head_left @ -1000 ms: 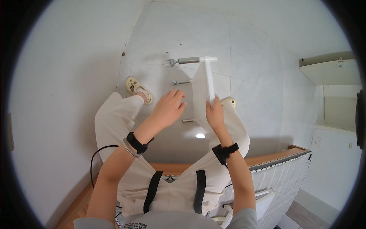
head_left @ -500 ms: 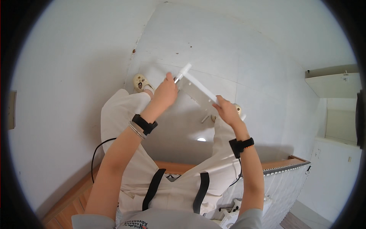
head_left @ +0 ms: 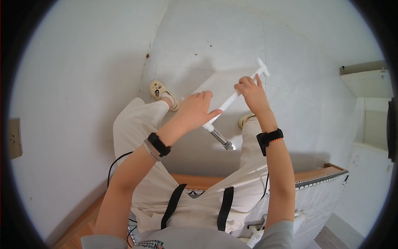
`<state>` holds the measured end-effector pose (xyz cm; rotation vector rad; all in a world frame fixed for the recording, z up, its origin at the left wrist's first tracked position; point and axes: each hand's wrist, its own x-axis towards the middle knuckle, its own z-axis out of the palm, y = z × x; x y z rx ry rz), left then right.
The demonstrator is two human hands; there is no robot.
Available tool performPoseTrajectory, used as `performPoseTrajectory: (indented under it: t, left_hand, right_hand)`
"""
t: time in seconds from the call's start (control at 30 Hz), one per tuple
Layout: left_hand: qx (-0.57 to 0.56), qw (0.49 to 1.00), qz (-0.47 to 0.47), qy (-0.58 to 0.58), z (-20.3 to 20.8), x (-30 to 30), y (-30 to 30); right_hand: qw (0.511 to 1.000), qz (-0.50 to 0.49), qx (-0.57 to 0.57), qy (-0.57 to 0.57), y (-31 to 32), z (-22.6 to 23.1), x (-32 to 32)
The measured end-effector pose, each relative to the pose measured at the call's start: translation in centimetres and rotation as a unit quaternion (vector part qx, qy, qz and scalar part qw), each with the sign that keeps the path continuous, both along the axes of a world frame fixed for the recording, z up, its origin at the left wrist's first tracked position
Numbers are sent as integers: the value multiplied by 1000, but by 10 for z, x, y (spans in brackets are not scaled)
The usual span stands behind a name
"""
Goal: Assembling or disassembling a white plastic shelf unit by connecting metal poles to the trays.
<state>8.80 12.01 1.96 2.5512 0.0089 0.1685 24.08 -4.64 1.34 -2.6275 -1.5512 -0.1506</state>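
Observation:
A thin white shelf panel [head_left: 224,83] is held up, tilted, over the floor between my legs. A bright metal tube [head_left: 220,138] sticks out from the panel's near corner and points toward my right knee. At the far right corner sits a white connector piece [head_left: 263,67]. My left hand [head_left: 192,111] is closed on the near left part of the panel, its thumb lying along the thick edge. Farther up that same edge, my right hand [head_left: 253,93] grips it close to the white connector. My fingers hide parts of the panel.
My left shoe [head_left: 159,89] and right shoe [head_left: 246,119] rest on the grey floor [head_left: 182,50]. Several white parts [head_left: 259,232] lie on the patterned bedding [head_left: 309,203] at lower right. A wall [head_left: 83,74] rises at left; a white cabinet [head_left: 367,91] stands at right.
The panel has been turned: its metal tube, formerly at the far left by my left hand, now points toward me. My right hand has moved farther away, and my left hand nearer and rightward.

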Motion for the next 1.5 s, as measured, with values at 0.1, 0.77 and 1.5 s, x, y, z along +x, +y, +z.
performPoseTrajectory:
  t: [0.1, 0.77, 1.5]
  left_hand:
    - [-69, 976, 33, 205, 0, 8, -15]
    - [-43, 987, 65, 141, -14, 22, -19]
    - [-61, 967, 199, 145, -33, 26, -61]
  right_hand:
    - [999, 23, -12, 21, 9, 2, -9]
    - [875, -114, 67, 465, 2, -49, -112]
    - [722, -105, -280, 623, 1, -23, -60]
